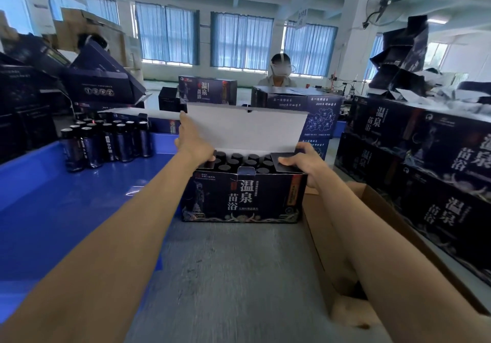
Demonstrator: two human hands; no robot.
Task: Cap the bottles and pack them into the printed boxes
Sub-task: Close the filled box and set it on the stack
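A dark printed box (241,199) stands open on the grey table in front of me, its white-lined lid (247,127) raised upright. Several black-capped bottles (233,163) fill it in rows. My left hand (190,143) is at the box's left end, its index finger stretched up along the lid's left edge and its other fingers at the bottle tops. My right hand (303,160) presses the dark right side flap (285,163) down over the bottles, thumb flat on it. More dark bottles (106,142) stand grouped on the blue tray (53,204) to the left.
An open brown carton (334,249) lies under my right forearm. Stacked printed boxes (425,161) rise at the right, and more open boxes (101,76) pile at the left. A person wearing a headset (279,72) sits behind further boxes across the table.
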